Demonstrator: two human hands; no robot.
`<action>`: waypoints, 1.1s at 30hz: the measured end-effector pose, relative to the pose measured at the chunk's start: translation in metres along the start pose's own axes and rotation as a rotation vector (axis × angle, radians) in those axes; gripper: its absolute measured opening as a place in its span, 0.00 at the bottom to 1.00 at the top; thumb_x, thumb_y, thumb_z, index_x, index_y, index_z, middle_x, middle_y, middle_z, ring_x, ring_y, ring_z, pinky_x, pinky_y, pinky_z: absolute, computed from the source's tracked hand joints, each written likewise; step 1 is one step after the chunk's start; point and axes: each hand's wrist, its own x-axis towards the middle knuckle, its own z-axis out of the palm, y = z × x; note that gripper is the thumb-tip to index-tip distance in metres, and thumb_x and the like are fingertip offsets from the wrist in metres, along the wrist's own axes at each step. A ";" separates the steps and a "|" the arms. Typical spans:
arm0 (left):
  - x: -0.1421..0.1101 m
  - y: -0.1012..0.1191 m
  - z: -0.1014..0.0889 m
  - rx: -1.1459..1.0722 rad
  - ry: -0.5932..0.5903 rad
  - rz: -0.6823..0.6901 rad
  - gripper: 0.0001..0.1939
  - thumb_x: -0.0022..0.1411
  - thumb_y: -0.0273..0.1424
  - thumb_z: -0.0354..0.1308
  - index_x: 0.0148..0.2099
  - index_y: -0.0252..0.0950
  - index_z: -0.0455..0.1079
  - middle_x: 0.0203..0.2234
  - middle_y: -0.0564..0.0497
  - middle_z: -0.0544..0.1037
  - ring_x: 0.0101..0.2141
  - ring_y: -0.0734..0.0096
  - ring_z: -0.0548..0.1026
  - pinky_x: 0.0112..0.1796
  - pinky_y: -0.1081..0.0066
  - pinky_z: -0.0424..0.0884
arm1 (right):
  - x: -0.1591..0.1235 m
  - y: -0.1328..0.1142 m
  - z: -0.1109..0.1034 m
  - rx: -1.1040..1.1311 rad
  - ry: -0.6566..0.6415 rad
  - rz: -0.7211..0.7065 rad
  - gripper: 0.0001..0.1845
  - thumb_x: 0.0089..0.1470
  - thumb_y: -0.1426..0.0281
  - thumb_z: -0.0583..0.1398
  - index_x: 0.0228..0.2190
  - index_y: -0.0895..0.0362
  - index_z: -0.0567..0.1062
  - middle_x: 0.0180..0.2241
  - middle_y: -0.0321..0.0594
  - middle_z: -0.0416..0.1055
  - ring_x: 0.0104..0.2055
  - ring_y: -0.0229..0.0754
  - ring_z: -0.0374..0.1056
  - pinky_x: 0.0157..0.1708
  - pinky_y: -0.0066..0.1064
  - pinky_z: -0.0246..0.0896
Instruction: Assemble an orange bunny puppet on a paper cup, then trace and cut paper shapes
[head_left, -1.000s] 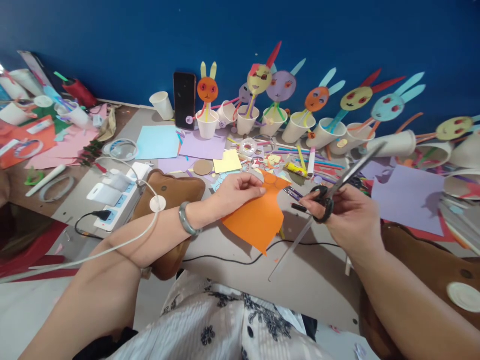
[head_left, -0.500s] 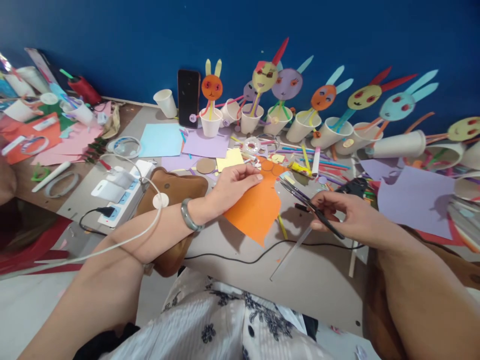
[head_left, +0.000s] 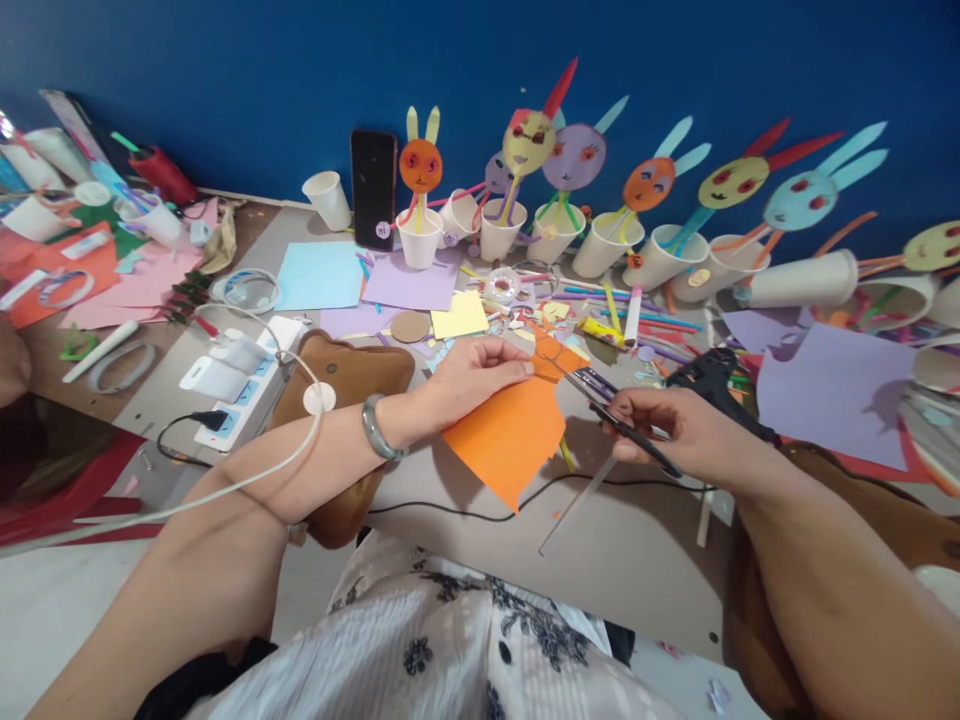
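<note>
My left hand [head_left: 480, 378] pinches a sheet of orange paper [head_left: 510, 435] between thumb and fingers, near its upper left edge. Drawn curved outlines show on the paper's upper part, just past my thumb. My right hand [head_left: 664, 425] is closed round the dark handles of a pair of scissors [head_left: 600, 388]. Their blades reach left to the paper's right edge, below the drawn outlines, and overlap it there. Part of the handles is hidden by my fingers. A grey bangle [head_left: 381, 430] circles my left wrist.
Paper cups with rabbit-faced figures [head_left: 651, 188] line the blue wall, beside a phone [head_left: 373, 188]. A power strip [head_left: 251, 385] with white cable lies left. A black glue gun [head_left: 716, 385] and purple paper [head_left: 832, 400] are right. A thin clear stick [head_left: 574, 510] and black cord cross the front.
The scissors have moved left and slightly down, and their blades now meet the orange paper's edge. The paper is turned a little, and my left hand has shifted slightly right.
</note>
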 end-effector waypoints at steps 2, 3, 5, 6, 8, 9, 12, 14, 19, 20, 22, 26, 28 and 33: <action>0.001 -0.002 -0.001 0.010 -0.010 -0.007 0.10 0.59 0.34 0.74 0.36 0.34 0.79 0.31 0.50 0.82 0.31 0.75 0.77 0.34 0.73 0.72 | 0.000 0.001 0.001 0.002 -0.008 -0.005 0.43 0.35 0.30 0.72 0.22 0.54 0.66 0.24 0.34 0.63 0.27 0.36 0.56 0.29 0.33 0.52; 0.002 -0.002 -0.001 0.012 -0.012 -0.011 0.10 0.59 0.34 0.74 0.36 0.34 0.79 0.31 0.50 0.82 0.31 0.75 0.77 0.34 0.73 0.72 | 0.001 0.002 0.001 0.005 -0.006 -0.007 0.43 0.35 0.29 0.72 0.22 0.54 0.66 0.24 0.34 0.63 0.27 0.37 0.56 0.29 0.33 0.53; 0.002 -0.002 0.000 0.016 -0.009 -0.024 0.09 0.60 0.33 0.73 0.35 0.34 0.79 0.30 0.50 0.82 0.31 0.75 0.77 0.33 0.74 0.72 | 0.001 0.002 0.002 0.012 -0.004 -0.009 0.43 0.36 0.29 0.72 0.22 0.54 0.66 0.24 0.34 0.63 0.27 0.37 0.56 0.29 0.33 0.53; 0.002 -0.001 0.000 0.015 -0.006 -0.031 0.08 0.60 0.32 0.73 0.35 0.33 0.79 0.30 0.51 0.82 0.30 0.75 0.76 0.33 0.74 0.72 | 0.001 0.002 0.002 0.018 -0.004 -0.006 0.43 0.35 0.30 0.72 0.22 0.54 0.66 0.24 0.34 0.63 0.27 0.37 0.57 0.29 0.32 0.53; 0.001 0.001 0.001 0.012 0.003 -0.044 0.06 0.61 0.30 0.72 0.35 0.33 0.79 0.29 0.51 0.81 0.30 0.76 0.76 0.33 0.74 0.71 | 0.001 0.003 0.003 0.027 -0.007 -0.003 0.42 0.35 0.31 0.73 0.22 0.54 0.66 0.23 0.34 0.62 0.27 0.37 0.56 0.29 0.32 0.53; 0.000 0.002 0.002 0.012 0.008 -0.047 0.06 0.61 0.29 0.71 0.35 0.33 0.79 0.29 0.51 0.81 0.30 0.76 0.76 0.33 0.75 0.71 | 0.002 0.004 0.004 0.029 -0.008 -0.005 0.42 0.34 0.31 0.73 0.22 0.54 0.66 0.23 0.33 0.62 0.26 0.36 0.55 0.29 0.32 0.53; -0.001 0.003 0.003 0.019 0.017 -0.052 0.05 0.62 0.28 0.70 0.34 0.33 0.79 0.29 0.51 0.81 0.30 0.77 0.76 0.33 0.75 0.71 | 0.002 0.005 0.005 0.042 -0.005 -0.014 0.42 0.33 0.31 0.74 0.21 0.54 0.67 0.23 0.32 0.60 0.25 0.36 0.54 0.28 0.32 0.52; -0.001 0.003 0.004 0.027 0.022 -0.061 0.04 0.62 0.27 0.70 0.34 0.33 0.79 0.29 0.51 0.82 0.30 0.76 0.76 0.32 0.75 0.71 | 0.002 0.006 0.005 0.052 -0.007 -0.009 0.42 0.33 0.32 0.74 0.21 0.54 0.67 0.23 0.32 0.60 0.25 0.36 0.54 0.28 0.31 0.52; -0.001 0.003 0.005 0.032 0.026 -0.065 0.04 0.62 0.26 0.69 0.33 0.33 0.79 0.28 0.52 0.81 0.29 0.77 0.76 0.32 0.75 0.70 | 0.003 0.009 0.005 0.061 -0.021 0.004 0.42 0.33 0.32 0.74 0.21 0.54 0.65 0.23 0.31 0.58 0.26 0.36 0.54 0.29 0.32 0.52; -0.001 0.004 0.005 0.033 0.027 -0.066 0.04 0.62 0.26 0.69 0.33 0.33 0.79 0.28 0.52 0.81 0.29 0.77 0.76 0.31 0.76 0.70 | 0.004 0.009 0.006 0.063 -0.025 0.006 0.42 0.33 0.32 0.74 0.21 0.54 0.65 0.23 0.30 0.58 0.26 0.36 0.54 0.30 0.32 0.52; -0.001 0.004 0.005 0.034 0.029 -0.072 0.04 0.62 0.25 0.69 0.33 0.33 0.79 0.28 0.52 0.81 0.29 0.77 0.76 0.31 0.76 0.70 | 0.004 0.010 0.006 0.069 -0.035 0.008 0.41 0.34 0.33 0.74 0.21 0.54 0.65 0.23 0.31 0.58 0.27 0.36 0.54 0.30 0.32 0.52; -0.001 0.003 0.004 0.019 0.009 -0.058 0.04 0.62 0.26 0.69 0.34 0.33 0.79 0.28 0.51 0.81 0.29 0.76 0.76 0.31 0.76 0.70 | 0.004 0.009 0.007 0.079 -0.033 0.010 0.41 0.34 0.33 0.74 0.21 0.54 0.66 0.23 0.31 0.58 0.27 0.36 0.54 0.30 0.32 0.52; -0.001 0.001 0.003 0.017 -0.002 -0.041 0.04 0.62 0.27 0.70 0.34 0.33 0.79 0.28 0.51 0.81 0.29 0.76 0.76 0.31 0.75 0.71 | 0.003 0.008 0.006 0.074 -0.029 0.017 0.42 0.33 0.32 0.74 0.21 0.54 0.66 0.23 0.30 0.58 0.27 0.36 0.54 0.29 0.32 0.51; -0.001 -0.001 0.003 0.027 -0.001 -0.034 0.04 0.62 0.27 0.70 0.34 0.33 0.79 0.28 0.51 0.81 0.29 0.76 0.76 0.31 0.75 0.71 | 0.004 0.008 0.007 0.073 -0.031 0.024 0.43 0.33 0.32 0.74 0.21 0.54 0.64 0.22 0.30 0.58 0.27 0.36 0.54 0.30 0.32 0.51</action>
